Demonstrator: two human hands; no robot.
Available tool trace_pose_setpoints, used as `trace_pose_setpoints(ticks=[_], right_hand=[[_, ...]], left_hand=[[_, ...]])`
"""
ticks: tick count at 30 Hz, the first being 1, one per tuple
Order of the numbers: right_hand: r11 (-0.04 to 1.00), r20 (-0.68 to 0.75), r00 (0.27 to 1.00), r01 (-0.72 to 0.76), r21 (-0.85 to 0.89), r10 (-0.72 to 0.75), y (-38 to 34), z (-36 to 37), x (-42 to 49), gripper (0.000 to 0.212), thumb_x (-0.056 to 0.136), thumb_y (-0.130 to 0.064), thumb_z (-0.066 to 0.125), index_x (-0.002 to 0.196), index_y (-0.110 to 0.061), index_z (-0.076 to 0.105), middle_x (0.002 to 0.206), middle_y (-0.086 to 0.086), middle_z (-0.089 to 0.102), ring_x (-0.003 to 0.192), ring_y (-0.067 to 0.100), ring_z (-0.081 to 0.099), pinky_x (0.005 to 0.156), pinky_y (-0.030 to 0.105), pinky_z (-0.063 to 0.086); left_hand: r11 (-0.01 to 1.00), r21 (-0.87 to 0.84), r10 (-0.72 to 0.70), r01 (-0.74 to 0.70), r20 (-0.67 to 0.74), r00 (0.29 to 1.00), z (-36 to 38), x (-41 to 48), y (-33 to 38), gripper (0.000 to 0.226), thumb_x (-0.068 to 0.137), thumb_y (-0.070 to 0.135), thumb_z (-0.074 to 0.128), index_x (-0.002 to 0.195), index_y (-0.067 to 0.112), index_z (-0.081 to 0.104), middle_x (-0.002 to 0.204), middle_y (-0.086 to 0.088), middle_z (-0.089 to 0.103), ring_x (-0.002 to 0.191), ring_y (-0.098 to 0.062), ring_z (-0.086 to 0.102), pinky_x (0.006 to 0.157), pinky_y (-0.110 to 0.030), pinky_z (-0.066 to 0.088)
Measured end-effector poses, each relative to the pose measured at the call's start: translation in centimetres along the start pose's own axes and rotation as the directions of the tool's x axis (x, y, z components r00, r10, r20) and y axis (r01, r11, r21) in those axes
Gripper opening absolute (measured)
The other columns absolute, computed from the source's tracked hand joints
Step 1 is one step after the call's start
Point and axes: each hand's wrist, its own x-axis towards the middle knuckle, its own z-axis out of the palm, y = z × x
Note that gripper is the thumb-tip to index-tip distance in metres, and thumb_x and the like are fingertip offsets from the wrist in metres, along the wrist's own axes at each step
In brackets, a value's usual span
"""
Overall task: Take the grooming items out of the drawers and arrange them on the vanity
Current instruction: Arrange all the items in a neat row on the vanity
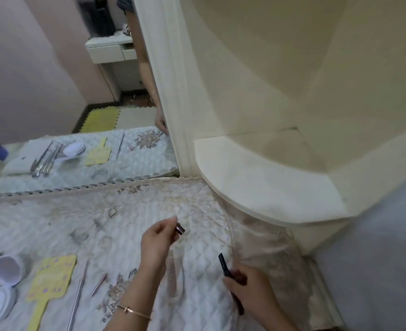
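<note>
Over the surface [61, 237], left hand [157, 242], grip pinching a small dark tube [180, 228], at ten o'clock from right hand [248, 291], grip wrapped round a black stick [223, 260]; comb [172, 274] lying between.

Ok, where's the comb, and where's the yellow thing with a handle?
Comb [172, 274]: head view, middle of its toothed strip.
Yellow thing with a handle [53, 275]: head view, centre of its flat part.

Bare quilted worktop [77, 223] runs mid-strip, from the mirror [53, 80] down to the item row. Left front is crowded: compact [3, 280], yellow hand mirror [51, 280], metal rod [76, 299] and pink pencil [98, 284] lie near each other. Comb [172, 273] lies front centre, between left hand [156, 244] pinching a small tube [180, 228] and right hand [249, 290] gripping a black stick [224, 263]. Curved shelf [257, 182] juts over the right rear corner.
</note>
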Motion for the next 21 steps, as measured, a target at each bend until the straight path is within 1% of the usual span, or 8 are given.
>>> trace_pose_setpoints(ticks=[4, 6, 9, 11, 13, 16, 19, 21], right_hand=[[0.981, -0.041, 0.999, 0.009, 0.192, -0.001, -0.7, -1.5, -0.1, 0.025, 0.079, -0.014, 0.07, 0.065, -0.035, 0.064, 0.05, -0.01, 0.063, 0.049, -0.006, 0.058, 0.052, 0.007, 0.043], [0.969, -0.021, 0.999, 0.031, 0.245, -0.027, -1.5, -1.4, 0.1, 0.023, 0.081, -0.012, 0.066, 0.069, -0.032, 0.066, 0.049, -0.006, 0.063, 0.053, 0.003, 0.058, 0.059, 0.017, 0.045], [0.946, -0.042, 0.999, 0.019, 0.324, -0.005, -1.9, -0.7, 0.1, 0.021, 0.08, -0.004, 0.066, 0.073, -0.024, 0.066, 0.048, -0.002, 0.061, 0.055, 0.014, 0.056, 0.061, 0.028, 0.047], [0.951, -0.048, 0.999, 0.019, 0.308, -0.004, -1.5, 0.0, 0.4, 0.022, 0.078, -0.003, 0.068, 0.073, -0.024, 0.067, 0.047, -0.003, 0.061, 0.056, 0.014, 0.056, 0.062, 0.031, 0.046], [0.966, -0.019, 1.0, 0.005, 0.26, 0.0, -1.2, 0.9, 0.5, 0.021, 0.077, -0.006, 0.07, 0.071, -0.026, 0.068, 0.049, -0.004, 0.06, 0.056, 0.012, 0.055, 0.062, 0.03, 0.045], [0.983, -0.009, 1.0, -0.021, 0.184, 0.023, -1.0, 2.6, 0.9, 0.021, 0.075, -0.011, 0.072, 0.068, -0.029, 0.066, 0.058, -0.004, 0.059, 0.056, 0.011, 0.054, 0.062, 0.03, 0.046], [0.999, -0.008, 1.0, 0.004, 0.051, -0.004, -1.0, 4.0, 1.5, 0.023, 0.076, -0.013, 0.071, 0.066, -0.031, 0.06, 0.06, -0.004, 0.057, 0.05, 0.004, 0.051, 0.054, 0.013, 0.043], [1.0, -0.03, 0.999, 0.018, -0.022, -0.018, -1.2, 4.4, 2.1, 0.016, 0.077, -0.016, 0.07, 0.071, -0.026, 0.059, 0.062, -0.007, 0.056, 0.051, 0.0, 0.051, 0.052, 0.007, 0.041]], left_hand=[[0.999, -0.007, 0.036, -0.036, 0.123, 0.992, -0.8, 0.4, 2.5, 0.013, 0.087, 0.017, 0.06, 0.093, 0.006, 0.064, 0.083, -0.008, 0.066, 0.077, -0.019, 0.061, 0.069, -0.024, 0.05], [0.998, 0.052, 0.01, -0.019, 0.171, 0.985, -1.0, -0.7, 1.4, 0.009, 0.087, 0.017, 0.06, 0.09, 0.009, 0.063, 0.082, -0.007, 0.069, 0.075, -0.019, 0.063, 0.068, -0.025, 0.051], [0.976, 0.215, 0.006, -0.026, 0.093, 0.996, -2.7, -1.3, -1.9, 0.007, 0.085, 0.016, 0.063, 0.082, 0.01, 0.065, 0.077, -0.009, 0.07, 0.076, -0.025, 0.064, 0.072, -0.031, 0.054], [0.963, 0.268, -0.002, -0.012, 0.055, 0.998, -4.8, -1.5, -3.7, 0.009, 0.084, 0.014, 0.063, 0.077, 0.01, 0.068, 0.067, -0.008, 0.068, 0.072, -0.027, 0.063, 0.065, -0.026, 0.055], [0.934, 0.358, 0.002, -0.013, 0.032, 0.999, -6.4, -1.8, -4.7, 0.01, 0.083, 0.018, 0.064, 0.078, 0.012, 0.07, 0.07, -0.006, 0.07, 0.07, -0.024, 0.064, 0.06, -0.02, 0.054], [0.862, 0.504, 0.024, -0.058, 0.072, 0.997, -6.6, -2.3, -5.9, 0.009, 0.082, 0.024, 0.065, 0.08, 0.018, 0.071, 0.076, 0.0, 0.07, 0.075, -0.017, 0.066, 0.072, -0.026, 0.055], [0.815, 0.566, 0.072, -0.122, 0.111, 0.991, -4.5, -2.5, -6.7, 0.004, 0.081, 0.024, 0.066, 0.082, 0.023, 0.063, 0.072, 0.007, 0.064, 0.068, -0.006, 0.059, 0.058, -0.007, 0.042], [0.796, 0.577, 0.114, -0.18, 0.15, 0.982, -2.9, -2.2, -7.0, 0.009, 0.08, 0.023, 0.067, 0.079, 0.022, 0.058, 0.067, 0.007, 0.06, 0.061, -0.003, 0.055, 0.054, -0.009, 0.04]])
